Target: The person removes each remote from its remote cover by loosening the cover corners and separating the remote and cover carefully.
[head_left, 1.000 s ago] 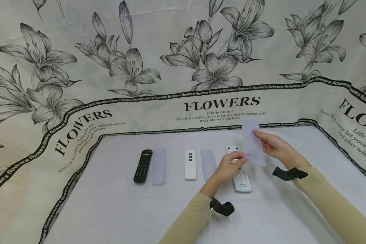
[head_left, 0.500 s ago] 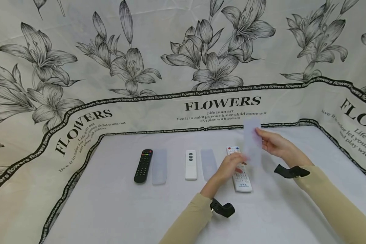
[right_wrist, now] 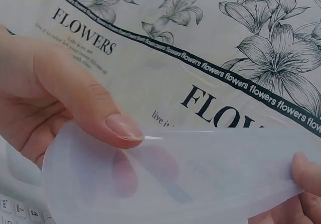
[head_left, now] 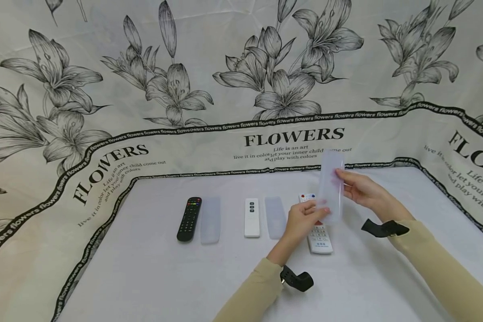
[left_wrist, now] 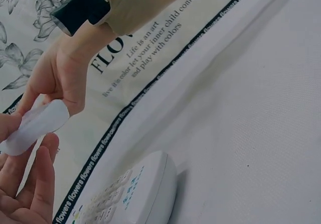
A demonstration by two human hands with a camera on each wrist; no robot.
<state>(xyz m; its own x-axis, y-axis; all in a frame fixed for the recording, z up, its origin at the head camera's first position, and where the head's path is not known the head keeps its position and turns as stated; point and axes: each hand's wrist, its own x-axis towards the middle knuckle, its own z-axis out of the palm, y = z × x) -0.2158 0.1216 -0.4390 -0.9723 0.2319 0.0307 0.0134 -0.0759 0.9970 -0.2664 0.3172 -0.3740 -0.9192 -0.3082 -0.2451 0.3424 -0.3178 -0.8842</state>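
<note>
A translucent, pale silicone remote cover (head_left: 332,190) is held upright above the table, in front of a white remote (head_left: 320,243) with many keys. My left hand (head_left: 299,221) pinches its lower end; the fingers show through the cover in the right wrist view, where the left thumb (right_wrist: 123,126) presses its near face. My right hand (head_left: 364,192) pinches the cover's right edge higher up. In the left wrist view, the cover (left_wrist: 37,126) spans both hands, and the white remote (left_wrist: 145,189) lies below. The left hand hides part of that remote in the head view.
Left along the white tabletop (head_left: 153,277) lie a black remote (head_left: 189,219), a translucent cover (head_left: 210,220), a slim white remote (head_left: 251,219) and another translucent cover (head_left: 273,214). A flower-printed cloth (head_left: 193,152) hangs behind.
The cover has turned and tilted slightly between the hands and risen a little. My left fingers have shifted their grip at its lower end. The remotes lying on the table have not moved.
</note>
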